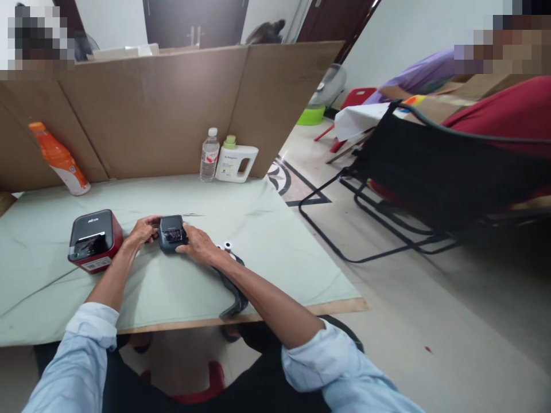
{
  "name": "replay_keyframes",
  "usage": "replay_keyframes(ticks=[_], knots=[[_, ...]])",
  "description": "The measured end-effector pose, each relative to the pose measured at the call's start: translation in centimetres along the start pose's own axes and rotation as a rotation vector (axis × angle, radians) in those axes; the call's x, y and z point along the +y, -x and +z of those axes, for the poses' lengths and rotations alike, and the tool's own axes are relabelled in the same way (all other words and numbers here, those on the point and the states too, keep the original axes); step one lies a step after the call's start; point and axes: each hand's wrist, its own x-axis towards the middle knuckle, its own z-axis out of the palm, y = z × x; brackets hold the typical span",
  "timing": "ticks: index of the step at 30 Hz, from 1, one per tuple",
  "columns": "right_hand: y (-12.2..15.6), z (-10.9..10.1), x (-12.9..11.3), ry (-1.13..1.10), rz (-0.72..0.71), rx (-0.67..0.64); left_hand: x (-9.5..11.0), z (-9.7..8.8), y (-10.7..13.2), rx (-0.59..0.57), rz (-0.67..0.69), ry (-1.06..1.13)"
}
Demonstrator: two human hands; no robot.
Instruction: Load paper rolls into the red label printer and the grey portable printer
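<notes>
A small dark boxy device (pixel 171 234) with a glossy window on top rests on the cloth-covered table between my hands. My right hand (pixel 197 243) grips its right side, thumb toward the front. At its left edge, my left hand (pixel 145 230) has curled fingers against the device; the fingertips are partly hidden. Just left of that hand stands a red and black box-shaped machine (pixel 95 241) with a glossy top and a label on its front. Under my right forearm lies a curved black strap-like thing (pixel 235 303), partly covered, with a small white roll (pixel 228 246) beside it.
A cardboard screen (pixel 163 115) borders the table's far side. Before it stand an orange bottle (pixel 60 158), a clear water bottle (pixel 209 156) and a white jug (pixel 236 163). To the right is a black folding chair (pixel 422 166); other people sit beyond.
</notes>
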Motion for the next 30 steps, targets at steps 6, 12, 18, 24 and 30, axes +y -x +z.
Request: replay_keyframes(ticks=[6, 12, 18, 24, 30], knots=[[-0.1, -0.2, 0.0, -0.043, 0.002, 0.009, 0.1, -0.1, 0.8, -0.004, 0.028, 0.003], [-0.3, -0.3, 0.2, -0.072, -0.019, 0.021, -0.1, -0.5, 0.8, -0.046, 0.019, 0.037], [-0.6, 0.2, 0.4, -0.072, -0.017, 0.040, -0.1, -0.3, -0.1, -0.001, -0.009, 0.018], [-0.4, -0.1, 0.2, -0.111, 0.010, 0.016, 0.0, 0.2, 0.6, 0.026, -0.004, 0.004], [-0.1, -0.9, -0.6, -0.044, -0.011, 0.024, -0.1, -0.3, 2.2, -0.009, 0.118, 0.030]])
